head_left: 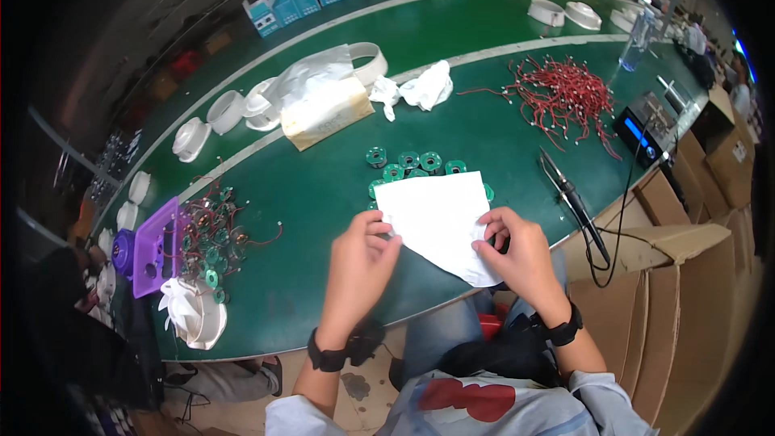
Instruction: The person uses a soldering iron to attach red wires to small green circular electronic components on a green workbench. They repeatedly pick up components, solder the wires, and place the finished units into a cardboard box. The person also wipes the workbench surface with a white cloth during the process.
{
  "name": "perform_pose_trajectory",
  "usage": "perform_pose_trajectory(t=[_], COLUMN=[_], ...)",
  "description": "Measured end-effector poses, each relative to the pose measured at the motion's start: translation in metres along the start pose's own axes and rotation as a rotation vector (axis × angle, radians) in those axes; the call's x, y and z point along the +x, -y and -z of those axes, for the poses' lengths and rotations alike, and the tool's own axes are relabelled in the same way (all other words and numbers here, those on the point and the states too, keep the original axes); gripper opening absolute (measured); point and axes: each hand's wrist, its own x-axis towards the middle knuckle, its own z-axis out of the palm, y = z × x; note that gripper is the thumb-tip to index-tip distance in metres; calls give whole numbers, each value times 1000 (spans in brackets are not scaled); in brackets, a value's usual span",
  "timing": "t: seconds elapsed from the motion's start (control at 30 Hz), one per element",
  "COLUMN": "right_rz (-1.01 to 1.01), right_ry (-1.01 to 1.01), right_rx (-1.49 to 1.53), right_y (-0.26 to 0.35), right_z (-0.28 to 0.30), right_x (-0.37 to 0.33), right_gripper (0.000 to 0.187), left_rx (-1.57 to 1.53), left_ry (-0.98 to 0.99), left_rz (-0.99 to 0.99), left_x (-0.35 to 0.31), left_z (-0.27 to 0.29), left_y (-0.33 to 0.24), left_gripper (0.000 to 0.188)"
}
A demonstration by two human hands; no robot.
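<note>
A slightly creased white sheet of paper (440, 218) is spread between my two hands above the near part of the green table. At its left edge, the fingers of my left hand (361, 262) are curled around the margin. My right hand (521, 254) pinches the right edge between thumb and fingers. Just beyond the sheet, several small round green circuit boards (409, 161) lie in a group, each with a dark centre. The sheet partly covers this group, so some boards are hidden.
A soldering iron (575, 202) lies at right, near its station (646, 129). Red wires (561, 93) are heaped beyond. A purple basket (157, 246) and wired boards (214, 234) sit at left. An open carton (327, 113) and crumpled white tissue (428, 86) stand farther back.
</note>
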Motion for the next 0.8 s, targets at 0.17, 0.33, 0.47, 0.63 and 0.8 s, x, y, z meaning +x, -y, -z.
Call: perform_pose_trajectory(t=[0.17, 0.33, 0.47, 0.63, 0.8], right_rz=[16, 188, 184, 229, 460], right_ry=[97, 213, 48, -102, -248], right_rx=[652, 972, 702, 415, 79], right_y=[1, 11, 16, 21, 15], right_z=[1, 16, 16, 5, -5], right_x=[0, 2, 5, -4, -5], right_gripper=[16, 16, 11, 12, 15], left_rx=[-548, -1137, -1072, -530, 93], left_ry=[58, 207, -113, -373, -471], left_rz=[213, 503, 336, 61, -239], left_x=[-9, -31, -49, -52, -38], left_z=[-20, -23, -29, -27, -13], left_y=[13, 1, -7, -14, -11], left_gripper=[31, 42, 28, 25, 17])
